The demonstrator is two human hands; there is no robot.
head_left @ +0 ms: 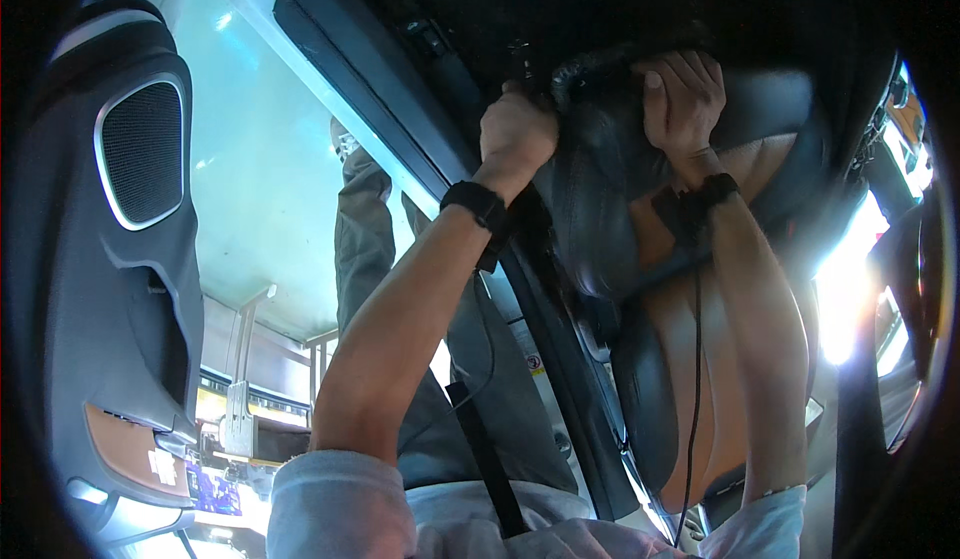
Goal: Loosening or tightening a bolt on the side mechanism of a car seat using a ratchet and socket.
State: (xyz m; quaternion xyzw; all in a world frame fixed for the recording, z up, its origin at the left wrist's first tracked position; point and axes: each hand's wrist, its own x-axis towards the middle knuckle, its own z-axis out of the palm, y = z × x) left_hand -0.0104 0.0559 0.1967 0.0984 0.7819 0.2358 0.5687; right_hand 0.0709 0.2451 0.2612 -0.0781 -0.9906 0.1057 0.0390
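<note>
I am reaching into the footwell of a car, both arms stretched forward. My left hand [518,131] is closed in a fist beside the door sill, and a thin dark piece [522,57] sticks up beyond it, too dim to name. My right hand [685,104] is bent with its fingers curled down at the front of a black and brown leather seat [700,359]. What it grips is lost in shadow. Between the two hands runs a dark, glossy curved edge [585,71]. Each wrist wears a black band [474,205] with a thin cable.
An open car door [125,249] with a speaker grille [143,154] stands at the left. The dark door sill [400,89] runs diagonally past my left arm. My legs [365,219] are outside the car on a pale floor [260,159]. Bright light comes in at the right.
</note>
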